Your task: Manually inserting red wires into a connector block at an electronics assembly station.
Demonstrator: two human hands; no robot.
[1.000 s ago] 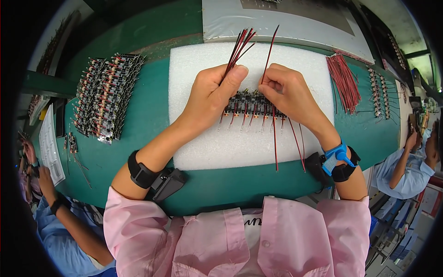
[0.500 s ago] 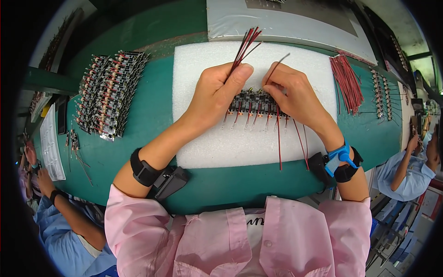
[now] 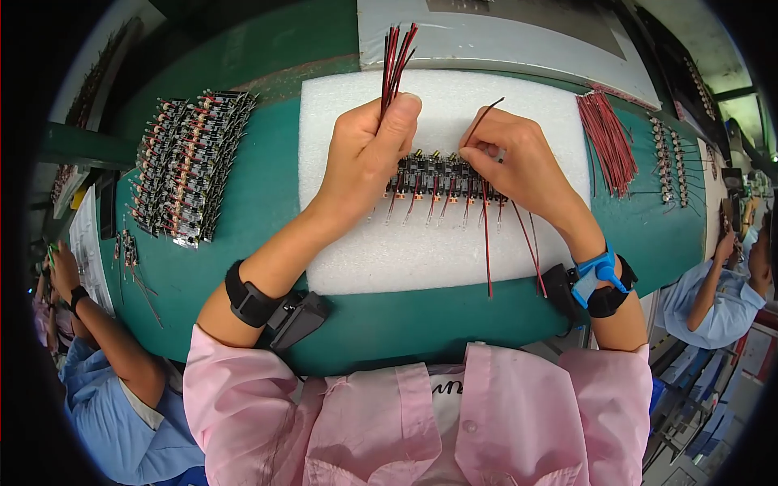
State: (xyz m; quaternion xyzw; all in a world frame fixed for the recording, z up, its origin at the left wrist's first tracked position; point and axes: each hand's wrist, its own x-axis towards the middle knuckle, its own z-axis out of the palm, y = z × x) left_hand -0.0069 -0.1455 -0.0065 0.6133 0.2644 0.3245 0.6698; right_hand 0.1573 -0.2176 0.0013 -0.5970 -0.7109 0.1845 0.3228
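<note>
A bunch of red and black wires stands up out of my left hand, which is closed around it. My right hand pinches a single dark wire over the right part of a row of small black circuit boards. These boards lie side by side on a white foam sheet, with clear-tipped leads pointing toward me. Red and black wires hang from the right end of the row across the foam. My left hand covers the row's left end.
Stacked rows of finished-looking boards lie on the green table at left, beside a few loose wired parts. Right of the foam are a red wire bundle and two component strips. Co-workers sit on both sides.
My left hand has shifted left with its wires, which now stand more upright. My right hand stays nearly in place, still pinching. The co-worker's hand at left has risen.
</note>
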